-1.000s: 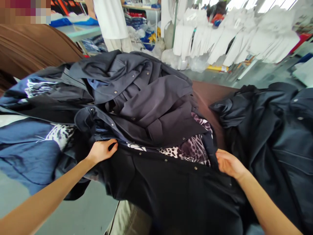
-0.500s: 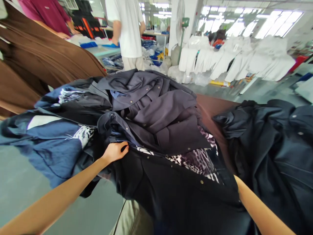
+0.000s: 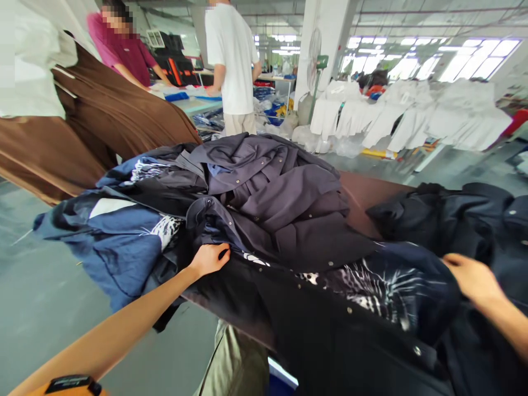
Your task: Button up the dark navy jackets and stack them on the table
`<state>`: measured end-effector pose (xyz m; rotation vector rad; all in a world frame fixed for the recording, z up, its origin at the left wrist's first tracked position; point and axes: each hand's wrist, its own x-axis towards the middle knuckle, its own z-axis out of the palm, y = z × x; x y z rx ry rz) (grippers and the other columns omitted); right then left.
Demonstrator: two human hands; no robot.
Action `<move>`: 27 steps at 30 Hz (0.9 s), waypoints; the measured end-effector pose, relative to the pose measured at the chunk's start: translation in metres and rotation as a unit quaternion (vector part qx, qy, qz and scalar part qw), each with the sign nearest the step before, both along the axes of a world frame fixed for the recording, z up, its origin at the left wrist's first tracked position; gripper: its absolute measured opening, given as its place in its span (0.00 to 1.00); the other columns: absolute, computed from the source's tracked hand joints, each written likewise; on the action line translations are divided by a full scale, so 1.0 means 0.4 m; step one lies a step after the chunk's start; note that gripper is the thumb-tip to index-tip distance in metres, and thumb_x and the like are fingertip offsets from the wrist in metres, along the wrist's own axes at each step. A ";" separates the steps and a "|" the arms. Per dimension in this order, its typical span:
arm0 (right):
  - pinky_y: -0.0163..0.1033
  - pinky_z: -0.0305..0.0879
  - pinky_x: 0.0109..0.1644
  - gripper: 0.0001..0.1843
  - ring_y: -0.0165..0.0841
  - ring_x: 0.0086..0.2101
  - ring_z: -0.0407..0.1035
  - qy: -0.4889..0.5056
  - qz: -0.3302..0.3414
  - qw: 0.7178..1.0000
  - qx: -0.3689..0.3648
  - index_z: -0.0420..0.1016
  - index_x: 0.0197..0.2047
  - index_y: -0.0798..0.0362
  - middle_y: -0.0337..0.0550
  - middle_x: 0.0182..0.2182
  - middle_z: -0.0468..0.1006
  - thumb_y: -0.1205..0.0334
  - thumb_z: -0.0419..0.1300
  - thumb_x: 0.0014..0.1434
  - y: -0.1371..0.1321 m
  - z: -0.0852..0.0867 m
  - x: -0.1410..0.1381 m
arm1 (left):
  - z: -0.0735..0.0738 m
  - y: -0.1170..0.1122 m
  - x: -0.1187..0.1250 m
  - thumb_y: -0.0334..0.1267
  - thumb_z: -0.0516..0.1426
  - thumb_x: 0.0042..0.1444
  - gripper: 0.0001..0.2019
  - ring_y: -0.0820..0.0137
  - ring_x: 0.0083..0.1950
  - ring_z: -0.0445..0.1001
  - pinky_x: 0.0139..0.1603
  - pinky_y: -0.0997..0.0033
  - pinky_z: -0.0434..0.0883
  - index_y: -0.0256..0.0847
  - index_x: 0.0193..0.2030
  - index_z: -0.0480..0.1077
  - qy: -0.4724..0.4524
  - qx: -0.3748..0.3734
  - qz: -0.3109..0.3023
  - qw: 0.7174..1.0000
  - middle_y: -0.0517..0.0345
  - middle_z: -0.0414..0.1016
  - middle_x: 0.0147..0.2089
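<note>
A dark navy jacket [image 3: 330,335] with snap buttons and a leopard-print lining lies across the near part of the table. My left hand [image 3: 209,259] is closed on its collar edge at the left. My right hand [image 3: 474,278] is on the jacket's right side, blurred, its fingers curled into the dark cloth. Behind the jacket rises a heap of similar navy jackets [image 3: 256,187]. A second pile of dark jackets [image 3: 466,220] lies at the right.
Brown table top [image 3: 367,198] shows between the two piles. Brown fabric [image 3: 82,132] hangs at the left. Two people stand at a far table [image 3: 193,104]. White garments [image 3: 412,115] hang in a row at the back right. Grey floor lies at the lower left.
My right hand has moved out to the right, spreading the jacket and turning more of its printed lining up. My left hand keeps its hold. The camera has tilted upward.
</note>
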<state>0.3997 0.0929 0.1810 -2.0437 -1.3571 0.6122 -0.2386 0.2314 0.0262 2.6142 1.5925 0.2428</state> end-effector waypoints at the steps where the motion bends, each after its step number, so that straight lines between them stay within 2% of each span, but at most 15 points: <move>1: 0.44 0.70 0.47 0.20 0.40 0.40 0.78 -0.083 -0.099 0.991 -0.015 0.81 0.33 0.59 0.55 0.38 0.83 0.50 0.60 0.66 -0.001 0.009 0.023 | 0.000 0.000 0.003 0.44 0.47 0.64 0.18 0.62 0.36 0.80 0.36 0.69 0.68 0.41 0.40 0.76 0.000 0.000 0.007 1.000 0.50 0.82 0.35; 2: 0.50 0.68 0.48 0.18 0.47 0.45 0.77 -0.187 -0.201 0.961 -0.021 0.82 0.35 0.61 0.65 0.40 0.82 0.52 0.62 0.64 -0.003 0.017 0.037 | -0.001 0.000 0.006 0.44 0.47 0.64 0.18 0.61 0.36 0.81 0.36 0.69 0.68 0.41 0.40 0.76 0.001 0.001 0.015 1.000 0.50 0.82 0.34; 3: 0.56 0.65 0.49 0.18 0.56 0.51 0.74 -0.292 -0.277 0.915 -0.013 0.83 0.40 0.64 0.75 0.43 0.79 0.54 0.63 0.63 -0.003 0.021 0.038 | -0.003 0.001 0.008 0.44 0.47 0.64 0.17 0.61 0.36 0.81 0.35 0.69 0.68 0.41 0.41 0.76 0.004 0.001 0.021 1.000 0.50 0.82 0.34; 4: 0.59 0.62 0.49 0.20 0.61 0.55 0.69 -0.383 -0.306 0.872 0.012 0.81 0.46 0.67 0.81 0.47 0.76 0.55 0.63 0.62 -0.003 0.019 0.025 | -0.005 0.002 0.010 0.44 0.47 0.64 0.17 0.61 0.36 0.81 0.35 0.69 0.68 0.42 0.41 0.76 0.009 0.001 0.025 1.000 0.50 0.82 0.34; 5: 0.60 0.62 0.50 0.23 0.63 0.56 0.68 -0.447 -0.282 0.848 0.049 0.79 0.51 0.68 0.81 0.50 0.75 0.55 0.62 0.63 -0.002 0.010 -0.002 | -0.008 0.003 0.011 0.45 0.47 0.64 0.17 0.61 0.36 0.81 0.34 0.69 0.68 0.42 0.42 0.75 0.016 0.001 0.026 1.000 0.50 0.82 0.35; 6: 0.58 0.63 0.51 0.24 0.60 0.55 0.69 -0.476 -0.208 0.849 0.098 0.77 0.54 0.68 0.77 0.51 0.75 0.55 0.59 0.65 0.000 -0.008 -0.041 | -0.011 0.004 0.011 0.45 0.46 0.65 0.18 0.60 0.36 0.81 0.34 0.69 0.68 0.42 0.42 0.75 0.025 0.000 0.024 0.999 0.51 0.82 0.35; 8: 0.50 0.67 0.52 0.17 0.47 0.46 0.75 -0.446 0.003 0.880 0.162 0.78 0.50 0.62 0.62 0.45 0.81 0.61 0.53 0.67 0.000 -0.073 -0.144 | -0.015 0.005 0.012 0.45 0.45 0.65 0.18 0.59 0.37 0.81 0.34 0.68 0.68 0.42 0.43 0.74 0.042 0.001 0.014 0.999 0.51 0.82 0.35; 10: 0.45 0.68 0.55 0.15 0.41 0.47 0.75 -0.363 0.196 0.891 0.189 0.77 0.49 0.56 0.52 0.47 0.81 0.62 0.51 0.68 -0.006 -0.168 -0.256 | -0.016 0.002 0.012 0.45 0.45 0.66 0.17 0.58 0.37 0.82 0.34 0.67 0.68 0.42 0.43 0.73 0.056 0.003 0.003 0.998 0.50 0.82 0.35; 11: 0.45 0.68 0.56 0.15 0.40 0.49 0.74 -0.343 0.242 0.889 0.181 0.76 0.52 0.54 0.50 0.49 0.80 0.61 0.51 0.68 -0.014 -0.220 -0.307 | -0.015 -0.002 0.012 0.44 0.45 0.66 0.17 0.58 0.37 0.82 0.34 0.67 0.68 0.41 0.43 0.72 0.059 0.005 -0.004 0.998 0.51 0.82 0.36; 14: 0.48 0.69 0.52 0.17 0.43 0.48 0.72 -0.343 0.234 0.894 0.166 0.72 0.57 0.54 0.51 0.50 0.78 0.59 0.52 0.68 -0.056 -0.359 -0.412 | -0.015 -0.025 0.005 0.43 0.45 0.67 0.15 0.59 0.37 0.82 0.33 0.67 0.69 0.41 0.44 0.70 0.051 0.005 -0.029 0.998 0.52 0.82 0.36; 16: 0.48 0.69 0.50 0.16 0.44 0.46 0.72 -0.355 0.199 0.898 0.169 0.73 0.55 0.56 0.53 0.48 0.77 0.61 0.52 0.68 -0.101 -0.418 -0.430 | -0.016 -0.048 -0.007 0.43 0.45 0.68 0.13 0.60 0.37 0.82 0.34 0.67 0.70 0.42 0.45 0.68 0.025 0.002 -0.055 0.998 0.54 0.82 0.37; 19: 0.44 0.67 0.45 0.13 0.41 0.38 0.71 -0.364 0.199 0.894 0.172 0.75 0.44 0.55 0.50 0.38 0.77 0.66 0.49 0.66 -0.183 -0.461 -0.374 | -0.019 -0.093 -0.020 0.42 0.47 0.69 0.10 0.63 0.37 0.81 0.37 0.68 0.71 0.42 0.46 0.67 -0.018 0.000 -0.092 0.996 0.56 0.81 0.37; 21: 0.41 0.65 0.39 0.14 0.38 0.32 0.71 -0.386 0.191 0.889 0.155 0.73 0.33 0.52 0.45 0.29 0.76 0.68 0.48 0.64 -0.232 -0.475 -0.290 | -0.019 -0.129 -0.009 0.42 0.48 0.69 0.09 0.65 0.37 0.81 0.37 0.68 0.72 0.42 0.46 0.66 -0.041 0.001 -0.112 0.993 0.57 0.80 0.36; 23: 0.39 0.61 0.32 0.15 0.36 0.26 0.70 -0.410 0.157 0.890 0.120 0.71 0.27 0.50 0.41 0.24 0.74 0.66 0.49 0.63 -0.264 -0.491 -0.184 | -0.017 -0.170 0.026 0.41 0.49 0.69 0.08 0.66 0.35 0.80 0.37 0.68 0.72 0.43 0.45 0.66 -0.057 -0.005 -0.142 0.988 0.58 0.79 0.34; 27: 0.39 0.59 0.26 0.13 0.38 0.23 0.73 -0.405 0.100 0.907 0.049 0.75 0.24 0.48 0.43 0.21 0.77 0.62 0.52 0.57 -0.234 -0.500 0.016 | -0.014 -0.240 0.143 0.40 0.49 0.69 0.07 0.67 0.33 0.79 0.34 0.68 0.70 0.43 0.42 0.65 -0.057 -0.025 -0.199 0.978 0.60 0.77 0.32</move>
